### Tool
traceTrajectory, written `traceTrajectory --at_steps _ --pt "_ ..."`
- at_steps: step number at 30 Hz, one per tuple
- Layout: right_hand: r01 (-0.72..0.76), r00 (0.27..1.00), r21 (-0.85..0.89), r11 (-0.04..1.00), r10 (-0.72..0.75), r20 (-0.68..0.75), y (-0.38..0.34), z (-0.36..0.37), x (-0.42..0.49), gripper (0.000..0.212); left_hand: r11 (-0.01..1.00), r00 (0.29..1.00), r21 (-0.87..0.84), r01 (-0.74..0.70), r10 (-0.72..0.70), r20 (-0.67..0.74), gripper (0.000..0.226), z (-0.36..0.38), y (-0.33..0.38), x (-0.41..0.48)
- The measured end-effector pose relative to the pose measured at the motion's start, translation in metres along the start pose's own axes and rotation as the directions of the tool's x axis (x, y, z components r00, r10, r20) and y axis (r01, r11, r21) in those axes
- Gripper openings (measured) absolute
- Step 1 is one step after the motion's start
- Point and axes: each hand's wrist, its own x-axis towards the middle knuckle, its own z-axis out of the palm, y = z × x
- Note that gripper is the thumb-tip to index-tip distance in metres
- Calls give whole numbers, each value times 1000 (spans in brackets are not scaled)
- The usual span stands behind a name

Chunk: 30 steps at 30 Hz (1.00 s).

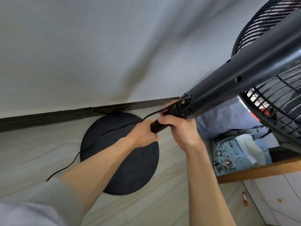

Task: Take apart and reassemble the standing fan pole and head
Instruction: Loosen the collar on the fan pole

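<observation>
A black standing fan fills the right side. Its thick neck housing slants down from the wire grille head at the upper right to a thin black pole. My left hand is wrapped around the pole just below the joint. My right hand grips the pole right under the housing's collar, fingers curled over it. The round black base lies flat on the floor beneath both hands. The pole's lower part is hidden by my hands.
A black power cord runs from the collar across the base and off to the left on the pale floor. A dark skirting strip lines the white wall. A wooden rail, patterned blue fabric and white cabinet stand at right.
</observation>
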Motion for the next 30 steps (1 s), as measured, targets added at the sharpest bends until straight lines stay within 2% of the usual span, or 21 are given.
traceTrajectory --at_steps 1,2,3,5,8,9,10,11,13,15,16,17,19,21,22,23,24,26,28,29,30 --pt "-29 992 5 1000 28 121 -3 -9 2 37 1000 1000 9 4 -4 21 35 0 2 0" --pt "-62 985 16 998 59 163 -5 -13 4 39 1000 999 20 3 -4 37 32 -1 4 0" --pt "-77 988 26 997 73 134 -5 -13 4 37 999 999 34 5 -7 44 30 -2 5 1" --pt "-43 996 52 998 47 -78 -2 -4 0 30 999 999 37 5 -7 48 29 -2 7 2" --pt "9 901 54 998 15 -433 8 25 -8 19 999 999 -4 -34 34 40 27 -1 3 1" --pt "17 870 64 998 17 -494 11 29 -9 20 999 998 -7 -41 41 43 26 0 3 1" --pt "20 868 70 997 18 -496 11 29 -8 23 999 998 -3 -41 42 46 26 0 1 0" --pt "18 902 71 997 14 -432 10 26 -7 28 999 998 4 -39 39 46 25 -1 0 0" --pt "-10 993 76 997 19 -116 3 10 -5 34 1000 999 14 -23 22 47 23 -3 -1 -1" --pt "-91 982 43 995 83 168 -5 -6 0 38 1000 999 26 -5 4 51 24 -5 -1 -2" --pt "-114 975 42 993 104 198 -7 -10 2 38 999 998 36 4 -6 57 26 -5 1 -2" --pt "-111 984 65 992 100 150 -7 -9 1 36 999 998 48 12 -15 62 27 -6 2 -1" --pt "-52 990 90 995 63 -124 -3 7 -5 32 998 998 65 20 -24 66 27 -6 2 2" --pt "-18 900 5 1000 18 -435 7 28 -11 27 998 998 57 5 -8 58 32 -4 4 4" --pt "-18 855 -4 1000 13 -518 10 35 -13 24 999 999 54 2 -5 54 34 -3 4 4" --pt "-29 849 28 999 39 -527 10 35 -11 24 999 999 48 3 -5 51 35 -2 3 4" --pt "-42 885 74 996 72 -460 7 29 -10 26 999 998 52 9 -12 55 33 -1 2 3" --pt "-83 987 131 988 100 -129 -4 8 -7 37 998 998 60 23 -26 52 30 -2 1 2" --pt "-143 981 96 985 129 142 -13 -9 -4 41 998 998 44 36 -38 52 33 -3 0 0" --pt "-143 979 71 987 131 153 -13 -12 -3 41 998 998 45 41 -43 48 35 -3 0 0" --pt "-124 989 53 991 119 90 -12 -9 -5 39 998 998 48 47 -50 45 36 -3 1 1"
